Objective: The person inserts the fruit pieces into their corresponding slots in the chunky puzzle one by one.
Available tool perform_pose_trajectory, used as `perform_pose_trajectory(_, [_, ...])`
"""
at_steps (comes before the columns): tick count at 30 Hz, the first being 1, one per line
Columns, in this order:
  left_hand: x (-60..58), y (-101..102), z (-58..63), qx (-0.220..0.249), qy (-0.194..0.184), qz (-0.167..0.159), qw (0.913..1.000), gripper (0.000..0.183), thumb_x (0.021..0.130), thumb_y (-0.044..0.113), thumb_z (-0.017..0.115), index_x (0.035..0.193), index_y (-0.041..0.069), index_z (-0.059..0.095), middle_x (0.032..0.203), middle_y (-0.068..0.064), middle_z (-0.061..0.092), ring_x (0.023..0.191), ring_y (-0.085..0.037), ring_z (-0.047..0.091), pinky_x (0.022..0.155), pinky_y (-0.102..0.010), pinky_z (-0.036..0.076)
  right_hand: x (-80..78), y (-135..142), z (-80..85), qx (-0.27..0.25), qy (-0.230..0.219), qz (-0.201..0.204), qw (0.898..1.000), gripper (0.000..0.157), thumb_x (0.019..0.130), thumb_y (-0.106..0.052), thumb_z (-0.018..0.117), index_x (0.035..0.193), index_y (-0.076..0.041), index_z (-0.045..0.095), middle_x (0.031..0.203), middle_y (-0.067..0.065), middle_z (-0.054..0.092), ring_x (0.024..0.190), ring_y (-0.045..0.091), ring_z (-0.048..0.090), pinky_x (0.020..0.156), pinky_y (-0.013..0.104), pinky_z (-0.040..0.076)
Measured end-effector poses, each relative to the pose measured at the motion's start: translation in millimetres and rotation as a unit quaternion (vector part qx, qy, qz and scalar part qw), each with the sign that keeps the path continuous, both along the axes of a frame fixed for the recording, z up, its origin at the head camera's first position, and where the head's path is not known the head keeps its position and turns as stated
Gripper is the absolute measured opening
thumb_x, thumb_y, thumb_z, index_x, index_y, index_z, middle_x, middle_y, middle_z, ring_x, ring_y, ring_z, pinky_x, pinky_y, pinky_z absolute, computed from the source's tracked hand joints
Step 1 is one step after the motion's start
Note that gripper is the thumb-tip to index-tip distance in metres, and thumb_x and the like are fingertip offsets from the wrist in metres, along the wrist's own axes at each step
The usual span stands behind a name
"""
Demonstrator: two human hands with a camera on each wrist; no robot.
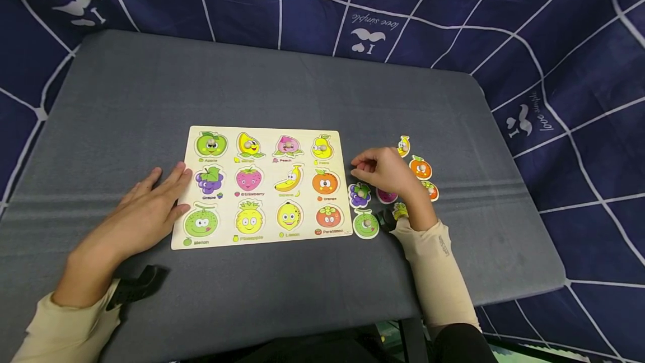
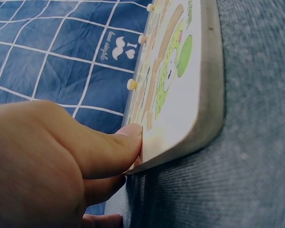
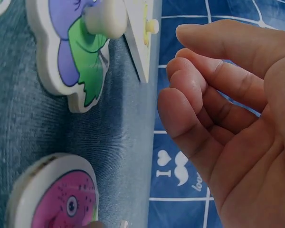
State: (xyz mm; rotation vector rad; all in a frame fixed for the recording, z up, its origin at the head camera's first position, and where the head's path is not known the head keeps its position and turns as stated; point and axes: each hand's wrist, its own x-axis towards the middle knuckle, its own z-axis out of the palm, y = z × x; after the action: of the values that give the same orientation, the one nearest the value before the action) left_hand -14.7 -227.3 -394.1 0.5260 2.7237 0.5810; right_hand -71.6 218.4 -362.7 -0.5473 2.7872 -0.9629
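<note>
A wooden fruit puzzle board (image 1: 269, 223) lies on the grey table. Knobbed apple (image 1: 204, 144), mango (image 1: 244, 150), peach (image 1: 288, 152) and pear (image 1: 321, 154) pieces sit in its top row; the lower rows show fruit pictures without knobs. My left hand (image 1: 133, 214) rests along the board's left edge, fingers extended, its thumb (image 2: 118, 147) touching the corner. Loosely bent and holding nothing, my right hand (image 1: 390, 172) hovers just right of the board. Beneath and near it are the loose grape piece (image 1: 356, 198) and strawberry piece (image 3: 66, 194).
Other loose pieces lie right of the board: melon (image 1: 364, 229), pineapple (image 1: 400, 210), persimmon (image 1: 431, 190), orange (image 1: 418, 171) and banana (image 1: 402, 149). Some are partly covered by the right hand and wrist. Dark blue checked cloth (image 1: 312, 21) hangs around the table (image 1: 282, 88).
</note>
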Motion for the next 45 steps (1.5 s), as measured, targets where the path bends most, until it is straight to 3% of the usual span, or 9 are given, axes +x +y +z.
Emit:
perform_pose_trajectory(13, [0.5, 0, 0.4, 0.003, 0.005, -0.002, 1.0, 0.067, 0.101, 0.015, 0.057, 0.153, -0.006, 0.022, 0.16, -0.026, 0.013, 0.14, -0.061, 0.007, 0.105, -0.076, 0.008, 15.6, 5, 2.4, -0.005, 0.006, -0.008, 1.0, 0.011, 0.082, -0.005, 0.078, 0.091, 0.001, 0.075, 0.075, 0.004, 0.067, 0.067, 0.014, 0.06, 0.061, 0.025, 0.05])
perform_pose_trajectory(45, [0.3, 0, 2.0, 0.002, -0.01, 0.0, 0.9999, 0.067, 0.102, 0.016, 0.055, 0.154, -0.005, 0.019, 0.16, -0.025, 0.011, 0.141, -0.059, 0.005, 0.105, -0.076, 0.007, 35.9, 15, -9.8, 0.013, 0.004, -0.017, 1.0, 0.01, 0.081, -0.01, 0.082, 0.086, -0.004, 0.076, 0.068, -0.003, 0.064, 0.062, 0.009, 0.058, 0.057, 0.021, 0.047])
